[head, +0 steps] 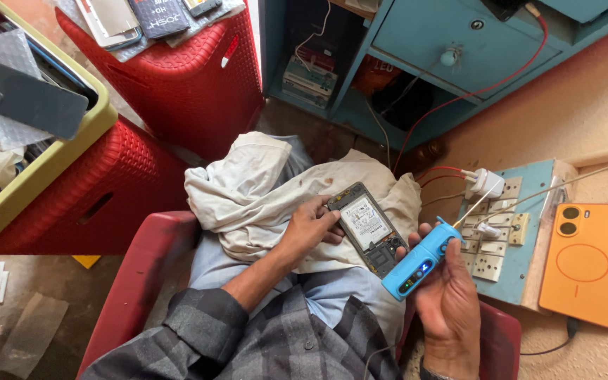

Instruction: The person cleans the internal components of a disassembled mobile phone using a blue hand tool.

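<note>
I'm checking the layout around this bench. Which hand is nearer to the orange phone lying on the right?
Right. The right hand, holding the blue tool, sits just left of the orange phone. The left hand is farther left, gripping the opened phone on the cloth.

Opened phone (pixel 369 229) on cloth (pixel 262 190) (tool (pixel 420 260) rightward)

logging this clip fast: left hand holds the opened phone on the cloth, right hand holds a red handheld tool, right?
Not quite: the handheld tool in the right hand is blue, not red, as the head view shows. The left hand does hold the opened phone on the cloth.
</note>
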